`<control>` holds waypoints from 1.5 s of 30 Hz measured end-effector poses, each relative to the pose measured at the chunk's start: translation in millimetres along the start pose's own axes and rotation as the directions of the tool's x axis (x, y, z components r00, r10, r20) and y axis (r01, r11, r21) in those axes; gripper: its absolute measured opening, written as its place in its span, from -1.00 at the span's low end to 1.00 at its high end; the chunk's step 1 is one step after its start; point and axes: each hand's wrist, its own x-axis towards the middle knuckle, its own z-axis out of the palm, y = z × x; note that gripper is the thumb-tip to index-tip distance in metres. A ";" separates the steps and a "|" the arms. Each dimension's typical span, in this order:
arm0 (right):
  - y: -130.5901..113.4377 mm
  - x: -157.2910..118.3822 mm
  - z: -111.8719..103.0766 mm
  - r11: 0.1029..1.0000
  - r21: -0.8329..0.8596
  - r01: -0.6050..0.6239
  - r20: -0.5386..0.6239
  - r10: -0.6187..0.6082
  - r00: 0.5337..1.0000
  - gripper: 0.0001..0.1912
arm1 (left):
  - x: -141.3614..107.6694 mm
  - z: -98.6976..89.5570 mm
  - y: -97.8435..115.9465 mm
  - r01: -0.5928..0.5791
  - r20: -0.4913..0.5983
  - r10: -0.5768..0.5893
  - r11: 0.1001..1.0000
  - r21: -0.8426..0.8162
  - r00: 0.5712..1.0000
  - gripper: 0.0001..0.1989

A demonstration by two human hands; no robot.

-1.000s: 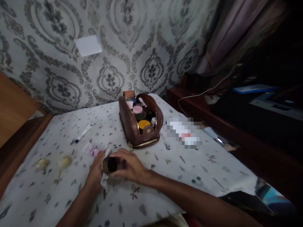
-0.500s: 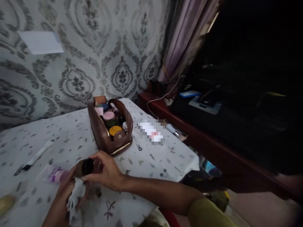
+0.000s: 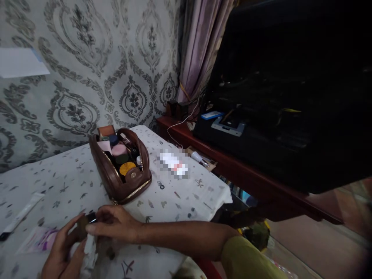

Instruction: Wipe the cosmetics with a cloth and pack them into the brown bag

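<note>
My left hand [image 3: 62, 248] wraps round a small brownish container with a dark, shiny cap [image 3: 83, 226]. From the right, my right hand [image 3: 117, 224] closes its thumb and fingers on the cap end. A crumpled white tissue [image 3: 90, 252] hangs below my right thumb, against the left hand; which hand grips it I cannot tell. A white and purple tube [image 3: 37, 240] lies beside my left hand. Beyond the hands stands an unzipped brown leather pouch [image 3: 107, 182], filled with several cosmetics, among them a yellow-lidded jar [image 3: 127, 168] and a pink round item [image 3: 119, 150].
The patterned white tablecloth [image 3: 174, 201] covers the table. A slim white tube with a black cap [image 3: 21, 217] lies at the left. A blurred-out white item [image 3: 174, 162] is right of the pouch. A dark red wooden ledge [image 3: 180, 130] with a large black screen [image 3: 276, 97] borders the right.
The view has swung right, so the pouch and table appear further left. Both hands remain together on the container, whose cap now shows less between my right fingers.
</note>
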 end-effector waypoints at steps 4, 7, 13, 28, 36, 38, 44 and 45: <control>0.0 3.7 -1.6 0.988 0.140 -0.058 0.054 0.051 0.997 -0.32 | -1.5 1.5 23.6 0.024 0.030 -0.025 0.999 0.031 0.999 -0.38; -1.7 4.5 -0.9 0.972 0.224 -0.072 0.056 0.061 0.997 -0.36 | -0.8 2.2 36.1 -0.004 0.055 0.003 1.000 0.010 0.998 -0.42; -5.3 3.5 1.8 0.960 0.280 -0.002 0.095 -0.026 0.995 -0.46 | 4.7 -6.3 38.1 -0.150 0.044 0.147 0.984 0.095 0.988 -0.56; 7.6 3.8 2.9 0.922 -0.273 0.274 -0.051 -0.298 0.953 -0.48 | 0.2 -5.4 40.7 -0.184 0.141 0.171 0.979 0.088 0.975 -0.56; 6.2 -1.1 6.5 0.819 -0.414 0.397 0.052 -0.413 0.909 -0.64 | 0.1 -1.4 45.4 -0.071 0.049 0.070 0.997 0.018 0.996 -0.68; 3.8 -2.9 7.8 0.789 -0.442 0.426 0.093 -0.432 0.897 -0.65 | 2.3 -2.8 43.6 0.022 -0.041 -0.022 1.000 -0.002 0.999 -0.68; 1.6 -6.9 9.2 0.817 -0.366 0.446 0.102 -0.441 0.892 -0.56 | 6.8 -5.2 41.9 0.070 -0.050 -0.071 0.997 -0.023 0.996 -0.66; 2.2 -6.7 9.1 0.835 -0.348 0.426 0.092 -0.422 0.902 -0.57 | 6.5 -4.8 42.8 0.058 -0.040 -0.059 0.998 -0.013 0.997 -0.66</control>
